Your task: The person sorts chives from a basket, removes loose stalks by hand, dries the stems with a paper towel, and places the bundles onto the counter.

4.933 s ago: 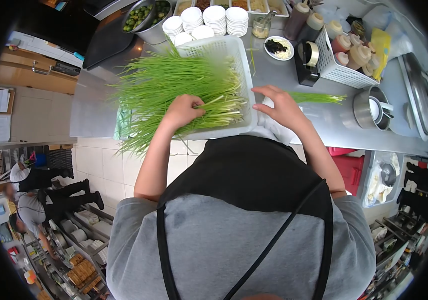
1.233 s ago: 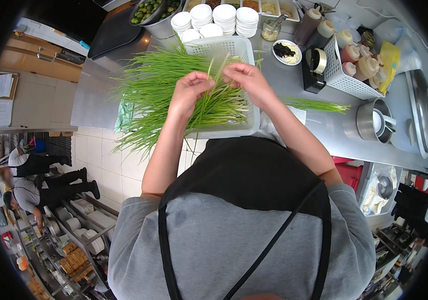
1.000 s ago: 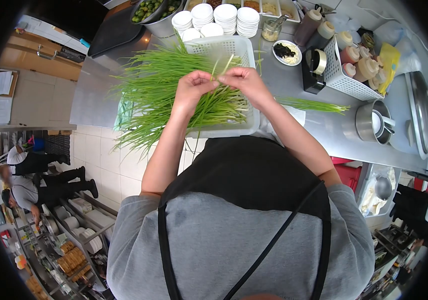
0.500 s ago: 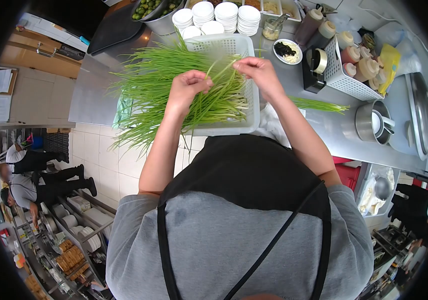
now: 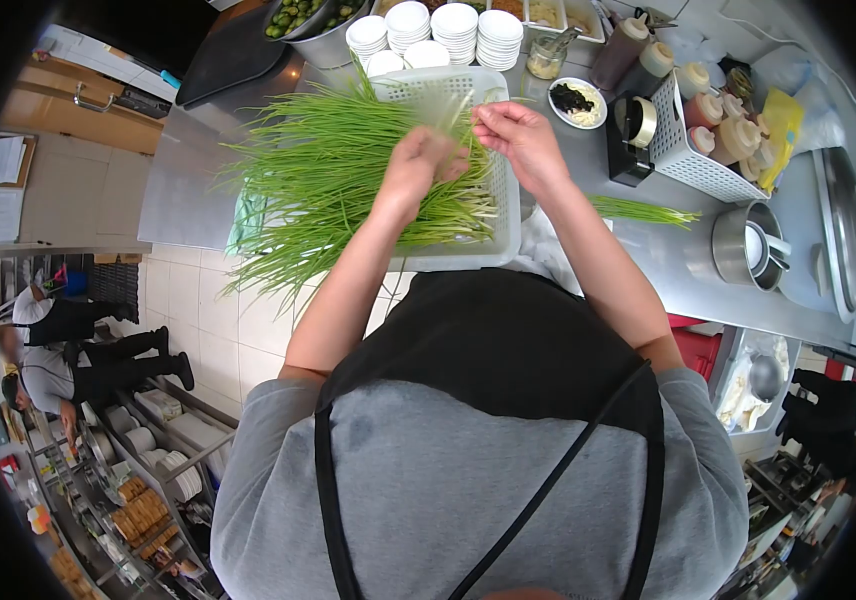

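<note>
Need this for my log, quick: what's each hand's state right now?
Left hand: blurred, over the green stalks; open or closed, can't tell.
Right hand: closed in a pinch, apparently on a thin strand.

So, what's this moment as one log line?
green stalks: heaped in white basket, overhanging | left hand: blurred, over stalks | right hand: near basket's right rim, hold unclear | small bunch: on counter

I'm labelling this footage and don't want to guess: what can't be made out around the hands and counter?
All in the head view:
- Left hand: motion blur hides what, if anything, its fingers hold.
- White basket: green stalks cover most of its floor.
- Metal bowl of green fruit: cut off by the top edge.
- Wall papers: writing too small.
</note>
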Demonstrator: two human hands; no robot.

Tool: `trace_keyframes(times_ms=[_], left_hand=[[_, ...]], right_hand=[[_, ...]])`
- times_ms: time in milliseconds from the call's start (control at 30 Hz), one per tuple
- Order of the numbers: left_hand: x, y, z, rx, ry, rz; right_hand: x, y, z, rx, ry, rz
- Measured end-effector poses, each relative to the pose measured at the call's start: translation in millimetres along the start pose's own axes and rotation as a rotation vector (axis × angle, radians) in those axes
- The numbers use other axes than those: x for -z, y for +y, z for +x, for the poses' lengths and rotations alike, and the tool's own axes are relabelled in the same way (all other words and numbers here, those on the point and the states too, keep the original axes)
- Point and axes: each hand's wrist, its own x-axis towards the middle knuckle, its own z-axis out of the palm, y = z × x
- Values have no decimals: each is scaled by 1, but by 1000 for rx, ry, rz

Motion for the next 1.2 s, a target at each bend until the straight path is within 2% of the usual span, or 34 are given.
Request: trace_keyframes(times_ms=[33,100,133,200,233,300,333,400,467,533,567,633,700,833,900,933,1000,1067,1133,1200], left_hand=[[-4,2,-1,-5,-23,104],[-3,1,3,31,-63,225],[-1,1,4,64,-97,343],[4,4,5,81,-92,374],[8,7,6,96,-85,403],[17,11,4,105,-68,405],[22,14,3,115,-52,408],[31,18,0,110,-33,415],[38,21,-1,73,25,434],[44,23,0,72,30,422],[46,21,1,63,44,405],[47,18,2,54,56,390],[45,15,2,72,23,384],[48,5,4,40,21,367],[50,0,3,-95,85,531],[55,-7,6,-93,89,530],[60,-17,12,-131,91,830],[56,-22,12,-107,92,826],[50,-20,10,-17,29,637],[49,-11,3,1,56,623]], right_hand=[[0,2,3,1,1,1],[4,5,10,59,47,-275],[7,7,14,58,49,-274],[16,9,22,347,48,-782],[21,6,27,347,48,-781],[36,-5,37,408,110,-1044],[39,-16,38,407,111,-1043],[48,-35,39,173,169,-1554],[63,-27,45,129,185,-1631],[70,-6,52,454,101,-1726],[60,6,50,429,77,-1639],[34,24,41,598,-139,-1467],[12,38,34,679,-406,-1524],[-2,52,29,803,-364,-1566],[-5,39,29,647,-400,-1497],[-8,33,29,646,-404,-1495],[-14,22,29,649,-402,-1406],[-21,12,24,626,-368,-1335],[-22,11,23,604,-335,-1265],[-20,20,27,669,-206,-1042]])
